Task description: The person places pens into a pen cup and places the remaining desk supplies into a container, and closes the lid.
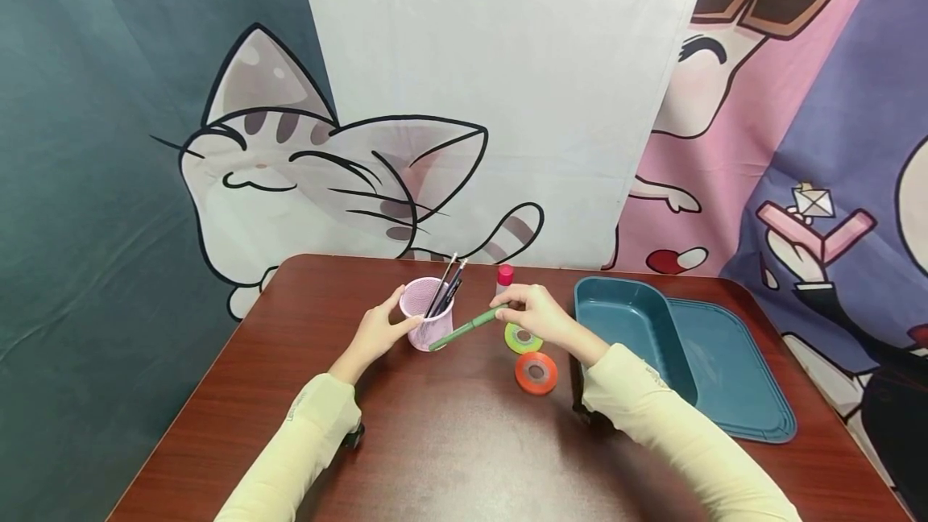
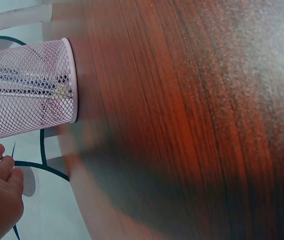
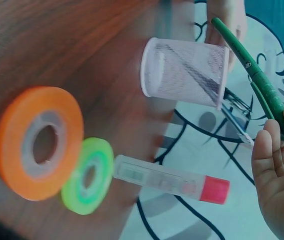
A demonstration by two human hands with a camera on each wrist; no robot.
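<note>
A pink mesh pen cup (image 1: 420, 340) stands upright toward the table's back, holding several slim pens or brushes (image 1: 444, 298). My left hand (image 1: 375, 333) grips the cup near its rim, thumb on the near side and fingers on the far side. Pinched by its clip end in my right hand (image 1: 538, 314) is a green pen (image 3: 252, 75), slanting down and left. Its far end hangs in front of the cup, seemingly outside it. In the left wrist view the cup's mesh (image 2: 26, 92) shows the items inside, while only curled fingers (image 2: 1, 167) appear at its rim.
Right of the cup stands a clear glue stick (image 3: 157, 175) with a red cap. A green tape roll (image 1: 513, 339) and an orange tape roll (image 1: 536, 391) lie nearer. Farther right sit a deep teal tray (image 1: 616, 286) and a flat teal lid (image 1: 732, 369). A printed cloth (image 1: 493, 63) hangs behind.
</note>
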